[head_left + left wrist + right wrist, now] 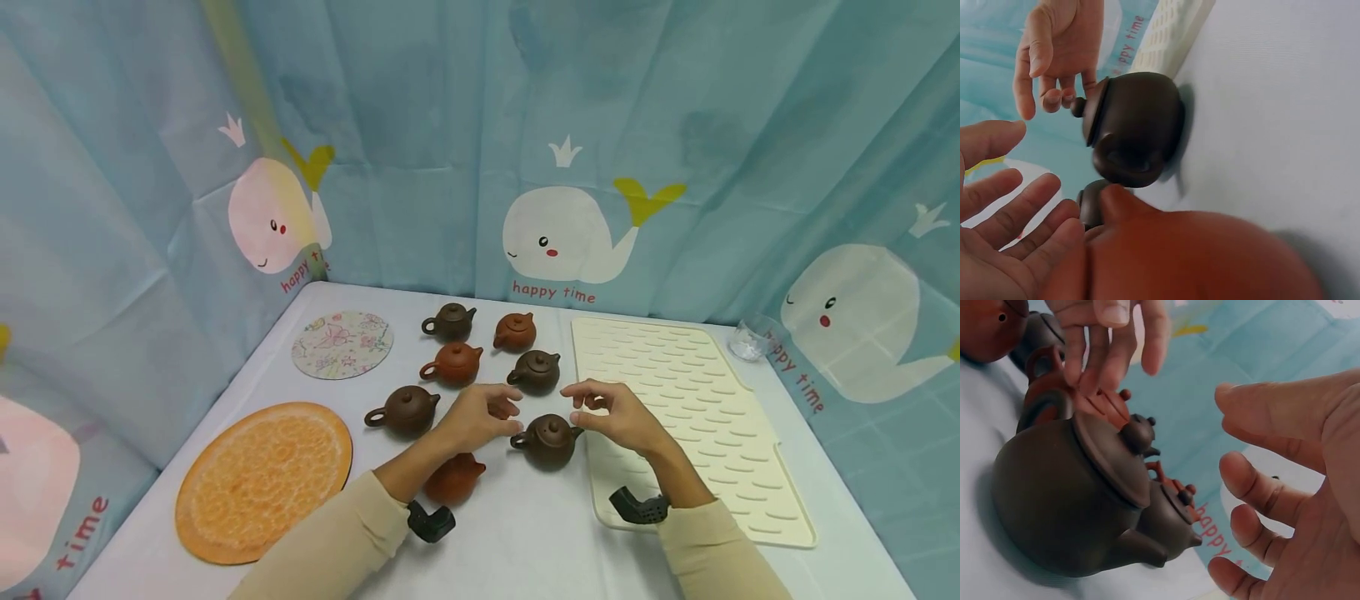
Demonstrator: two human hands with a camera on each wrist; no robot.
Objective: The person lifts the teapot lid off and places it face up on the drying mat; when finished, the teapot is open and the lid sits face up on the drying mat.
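A dark brown teapot (551, 443) with a round lid knob stands upright on the white cloth between the two hands. My left hand (482, 417) hovers by its handle side, fingers loosely bent and holding nothing. On the spout side, my right hand (617, 414) is held with fingers spread and curved, also without anything in it. In the right wrist view a gap shows between the right fingers and the dark teapot (1054, 494). A reddish teapot (453, 481) sits under the left forearm, partly hidden by it; it looms close in the left wrist view.
More brown and reddish teapots (408, 412) stand left of and behind the hands. An orange round mat (266, 483) and a floral round mat (342, 344) lie at left. A cream ridged drying mat (690, 425) lies at right, a small clear cup (747, 342) behind it.
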